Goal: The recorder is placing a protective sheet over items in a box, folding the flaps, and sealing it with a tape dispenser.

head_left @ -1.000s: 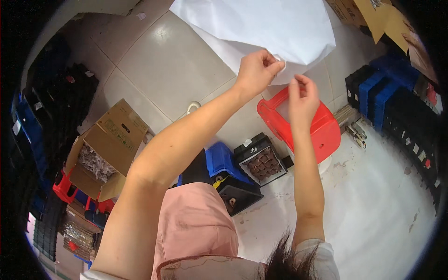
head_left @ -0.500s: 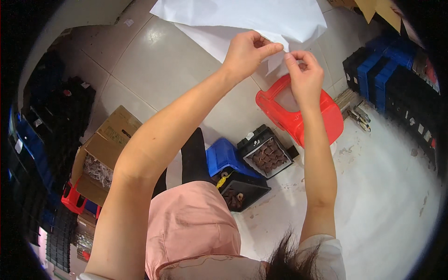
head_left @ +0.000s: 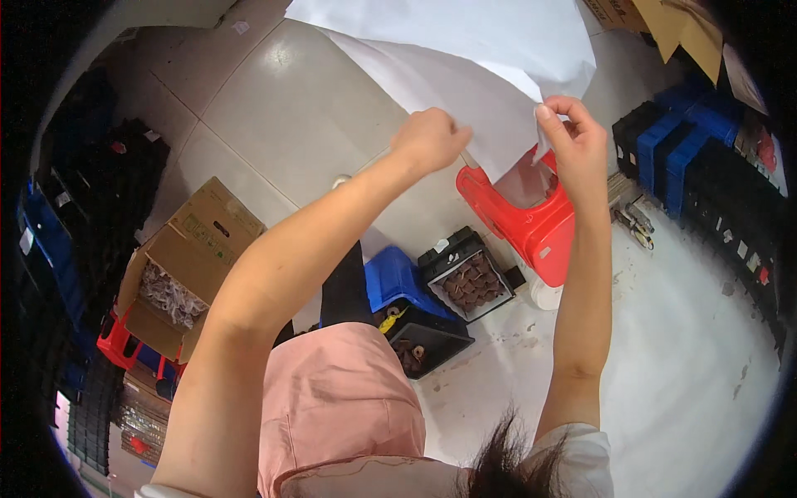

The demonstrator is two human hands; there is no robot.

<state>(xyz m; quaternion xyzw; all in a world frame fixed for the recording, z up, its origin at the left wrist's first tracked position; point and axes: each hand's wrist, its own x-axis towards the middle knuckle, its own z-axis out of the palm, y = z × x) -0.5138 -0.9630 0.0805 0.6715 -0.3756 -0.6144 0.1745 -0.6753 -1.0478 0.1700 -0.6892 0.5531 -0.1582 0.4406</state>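
A large thin white sheet [head_left: 448, 41] hangs at the top of the view, its lower folds reaching down over a red plastic stool [head_left: 531, 220]. My right hand [head_left: 579, 145] is pinched closed on the sheet's edge, thumb against fingers. Left of it and a little lower, my left hand [head_left: 430, 141] is curled closed, slightly blurred, apart from my right hand. A short, thin pale strip shows just below its fingertips; whether the hand holds it cannot be made out. Both arms stretch forward.
Below the stool stand a black crate of brown pieces [head_left: 473, 282], a blue bin [head_left: 394, 278] and a black bin [head_left: 432, 353]. An open cardboard box [head_left: 166, 290] with shredded material is on the left. Black and blue crates [head_left: 697, 158] line the right; dark crates [head_left: 108, 183] stack left.
My left hand has come away from the sheet's edge, moving down and slightly right. My right hand has moved right with the edge, and the sheet's fold now hangs lower over the stool.
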